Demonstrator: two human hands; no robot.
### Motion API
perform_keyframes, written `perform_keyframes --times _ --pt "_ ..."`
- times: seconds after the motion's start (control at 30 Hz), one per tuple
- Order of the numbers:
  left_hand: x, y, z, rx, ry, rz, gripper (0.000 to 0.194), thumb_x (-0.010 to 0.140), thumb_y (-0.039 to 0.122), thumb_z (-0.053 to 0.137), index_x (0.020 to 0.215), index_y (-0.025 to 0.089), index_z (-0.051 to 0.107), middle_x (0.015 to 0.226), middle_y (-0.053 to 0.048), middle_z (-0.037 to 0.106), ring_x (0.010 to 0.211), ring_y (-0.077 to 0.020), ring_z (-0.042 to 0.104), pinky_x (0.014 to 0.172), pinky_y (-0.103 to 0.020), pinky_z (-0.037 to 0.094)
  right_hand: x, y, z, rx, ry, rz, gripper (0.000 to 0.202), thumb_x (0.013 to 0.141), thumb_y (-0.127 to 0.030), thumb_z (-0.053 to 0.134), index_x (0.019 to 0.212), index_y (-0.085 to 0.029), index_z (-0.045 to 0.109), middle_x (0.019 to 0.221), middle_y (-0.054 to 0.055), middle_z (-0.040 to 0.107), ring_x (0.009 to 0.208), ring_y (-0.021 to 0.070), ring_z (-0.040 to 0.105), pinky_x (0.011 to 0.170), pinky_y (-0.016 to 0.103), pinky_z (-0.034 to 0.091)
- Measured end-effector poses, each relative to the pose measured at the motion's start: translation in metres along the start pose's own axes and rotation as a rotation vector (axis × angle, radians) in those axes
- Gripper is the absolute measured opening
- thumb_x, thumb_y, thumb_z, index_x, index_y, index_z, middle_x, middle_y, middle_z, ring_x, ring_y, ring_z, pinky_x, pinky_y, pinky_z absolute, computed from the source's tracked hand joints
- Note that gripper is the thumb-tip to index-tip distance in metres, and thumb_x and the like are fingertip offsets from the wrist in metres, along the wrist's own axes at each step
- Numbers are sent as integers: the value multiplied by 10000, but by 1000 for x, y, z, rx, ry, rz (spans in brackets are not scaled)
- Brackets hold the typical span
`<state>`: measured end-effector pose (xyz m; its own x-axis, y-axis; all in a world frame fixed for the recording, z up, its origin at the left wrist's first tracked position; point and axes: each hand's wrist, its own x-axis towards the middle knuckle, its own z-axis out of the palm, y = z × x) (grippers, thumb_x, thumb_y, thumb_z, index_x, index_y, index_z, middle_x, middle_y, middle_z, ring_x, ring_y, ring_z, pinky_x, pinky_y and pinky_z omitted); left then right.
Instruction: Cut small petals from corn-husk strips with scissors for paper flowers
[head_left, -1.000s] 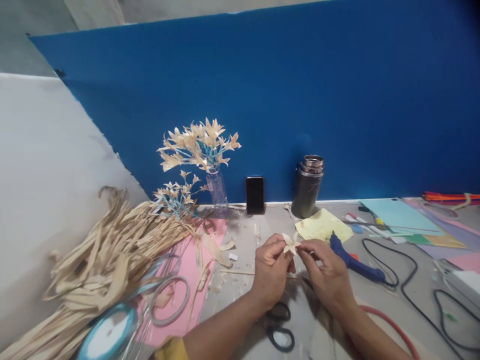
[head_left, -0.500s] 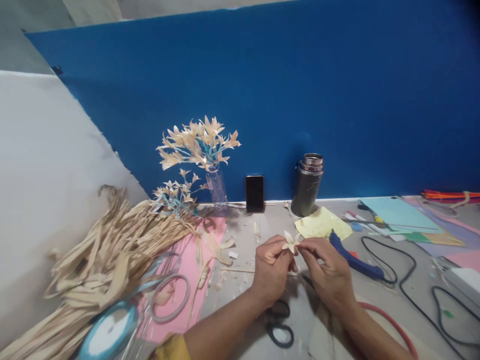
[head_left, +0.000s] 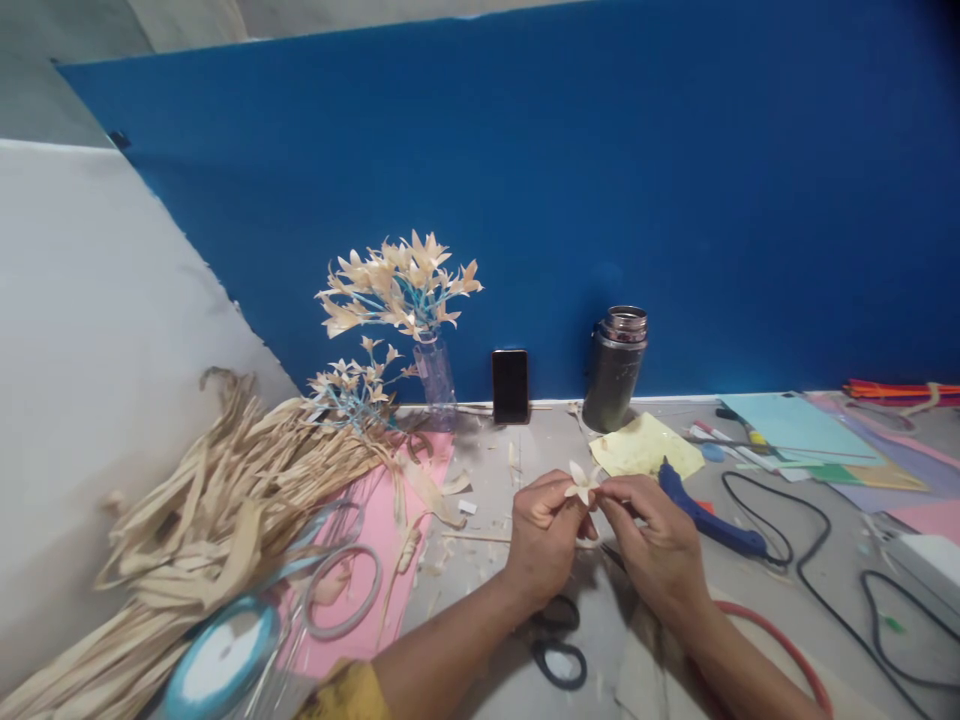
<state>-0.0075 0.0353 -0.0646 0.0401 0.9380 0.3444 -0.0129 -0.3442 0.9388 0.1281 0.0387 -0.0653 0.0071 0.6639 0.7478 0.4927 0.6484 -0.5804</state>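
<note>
Clock taken from the pale flower (head_left: 581,484), which sits between the fingertips of both hands, above the table (head_left: 487,470). Black-handled scissors (head_left: 561,664) lie at 6 o'clock, between the forearms. Blue glue gun (head_left: 712,525) between 3 and 4, close beside the right hand (head_left: 660,540); creased yellow paper (head_left: 646,446) at 2; dark, scuffed metal flask (head_left: 615,375), uncapped, at 1; phone (head_left: 510,387) upright at 11; clear bottle (head_left: 435,380) bearing a flower bunch (head_left: 401,285) at 10. Dry, fibrous husk strips (head_left: 225,510) heap at 9, overlapping a smooth pink sheet (head_left: 356,655); round blue-rimmed ribbon roll (head_left: 223,655) at 8.

Flower: pointed, petal-like lobes, matte. Left hand (head_left: 541,540) pinches it, fingers curled; right hand's fingertips close narrowly at its right edge, exact contact unclear.

Versus 0.5 s ago: flower, grip and surroundings show no clear change.
</note>
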Motion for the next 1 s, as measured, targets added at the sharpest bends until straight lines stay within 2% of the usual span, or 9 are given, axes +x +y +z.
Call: perform_keyframes --times 0.57,0.77,0.87,0.9,0.97,1.0 --pt "-2 -4 0 -16 11 -16 380 890 378 596 574 178 663 586 -24 539 599 -141 544 623 -263 425 -3 2 -1 37 -74 110 169 881 -241 602 739 -227 692 746 31 751 695 204 686 664 309 515" --pt "1 1 0 -60 -2 -36 330 893 389 590 690 156 704 628 -10 529 541 -113 540 578 -253 431 0 3 -3 27 -91 125 188 894 -275 585 742 -222 683 775 36 749 731 212 685 678 307 506" --pt "6 7 -1 -135 -58 -115 299 844 428 645 876 147 740 700 -8 558 497 -90 531 525 -240 428 2 4 -3 8 -82 123 180 903 -283 576 769 -221 679 785 36 735 745 214 667 688 311 494" --pt "7 9 -2 -169 -76 -159 353 818 441 673 1016 154 730 721 -6 571 488 -87 531 511 -236 429 3 4 -3 6 -82 125 174 906 -279 572 780 -221 677 792 36 730 754 214 661 696 312 490" --pt "10 10 -3 -228 -96 -237 604 766 451 727 1294 184 607 746 1 595 484 -88 537 497 -232 438 3 6 -3 5 -84 128 165 910 -271 565 794 -220 670 801 37 720 764 215 650 707 315 485" --pt "12 10 -3 -247 -102 -261 704 741 447 751 1364 194 545 740 8 599 485 -90 540 498 -231 443 3 6 -2 7 -87 127 164 913 -267 560 796 -220 666 799 37 714 764 215 645 707 315 483"
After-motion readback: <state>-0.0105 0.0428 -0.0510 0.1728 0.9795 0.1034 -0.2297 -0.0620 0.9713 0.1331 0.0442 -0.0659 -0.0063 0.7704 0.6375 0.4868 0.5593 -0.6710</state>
